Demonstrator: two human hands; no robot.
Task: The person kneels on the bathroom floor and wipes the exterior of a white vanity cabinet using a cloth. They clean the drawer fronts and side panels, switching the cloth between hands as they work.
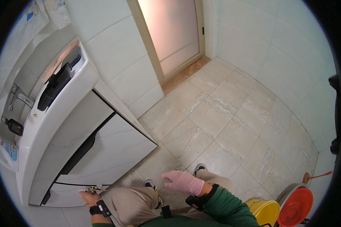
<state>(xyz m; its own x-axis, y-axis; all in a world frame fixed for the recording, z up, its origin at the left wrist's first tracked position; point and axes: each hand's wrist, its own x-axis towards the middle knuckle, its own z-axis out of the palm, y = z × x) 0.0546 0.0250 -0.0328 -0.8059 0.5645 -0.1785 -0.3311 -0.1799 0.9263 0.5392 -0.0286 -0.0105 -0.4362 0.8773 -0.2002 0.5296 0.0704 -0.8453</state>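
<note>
At the lower left, my bare left hand (89, 198) is closed on a crumpled patterned cloth (93, 188). The cloth rests against the white marbled front of the vanity cabinet (119, 147), near the bottom of its lower drawer. My right hand (183, 182) wears a pink rubber glove and hovers in front of my legs, over the tiled floor. Its fingers are loosely bent and a little apart, with nothing seen in them. Black straps with small devices sit on both wrists.
Above the cabinet is a white washbasin (88, 72) with a black object (55, 86), a tap (23, 99), a dark bottle (15, 127) and a white jug (7, 153). A yellow bucket (265, 210), a red basin (297, 208) and a plunger (306, 177) stand lower right. A frosted door (172, 32) is ahead.
</note>
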